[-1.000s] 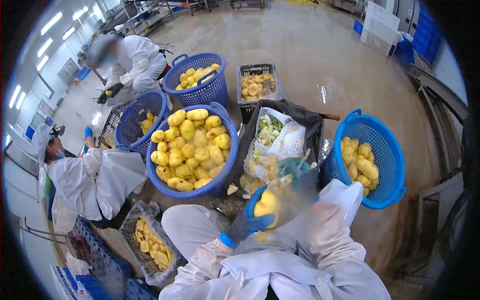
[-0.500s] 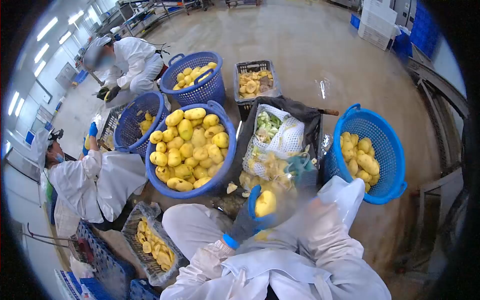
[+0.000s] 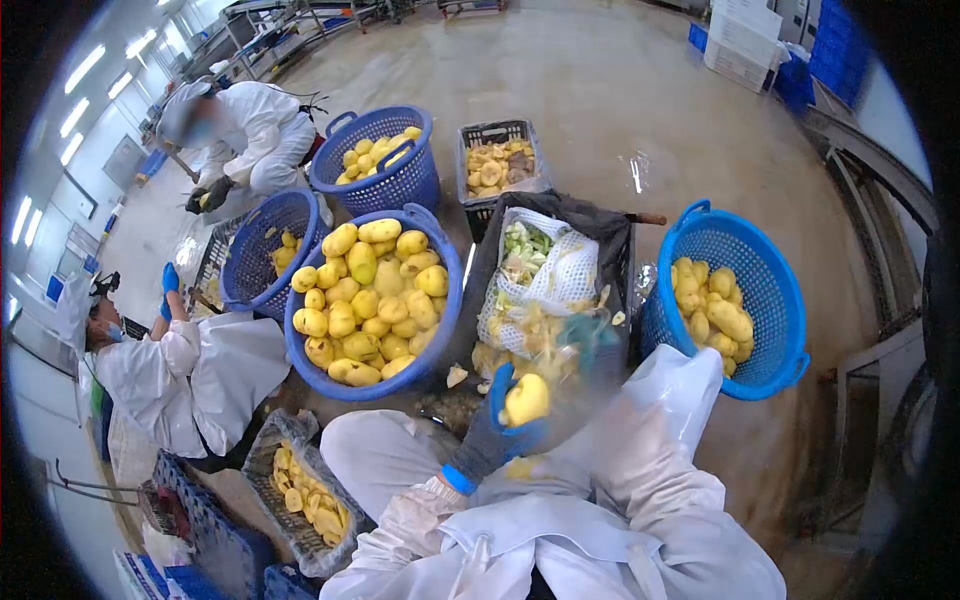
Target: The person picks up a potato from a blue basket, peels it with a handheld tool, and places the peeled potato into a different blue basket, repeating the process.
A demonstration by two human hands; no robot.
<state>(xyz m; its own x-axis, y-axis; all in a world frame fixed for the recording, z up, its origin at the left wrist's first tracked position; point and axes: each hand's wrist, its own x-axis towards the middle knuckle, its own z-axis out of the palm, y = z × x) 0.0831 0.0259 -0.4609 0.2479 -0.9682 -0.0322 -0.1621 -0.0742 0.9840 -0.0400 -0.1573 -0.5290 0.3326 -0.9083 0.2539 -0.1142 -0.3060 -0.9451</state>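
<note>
My left hand [image 3: 492,425], in a dark blue glove with a blue band at the wrist, is closed around a yellow mango-like fruit [image 3: 527,400] held over my lap. My right hand [image 3: 590,350] is smeared by motion just right of it, a teal blur over the waste crate; I cannot tell what it holds. In front of both hands stands the black-lined waste crate [image 3: 622,250], with white foam netting [image 3: 572,265], green-white scraps [image 3: 526,252] and yellow peelings [image 3: 530,330]. Left of it, a large blue basket [image 3: 453,290] is piled with yellow fruit.
At right, a bright blue basket [image 3: 775,290] holds paler yellow fruit. Cut yellow pieces fill a crate [image 3: 500,132] ahead and a lined crate [image 3: 268,430] by my left knee. Two co-workers [image 3: 195,370] [image 3: 255,130] in white work at left beside more blue baskets [image 3: 395,185].
The view has shifted slightly. The fruit in my left hand appears turned a little, showing more of its side. My right hand stays blurred over the waste crate's near end.
</note>
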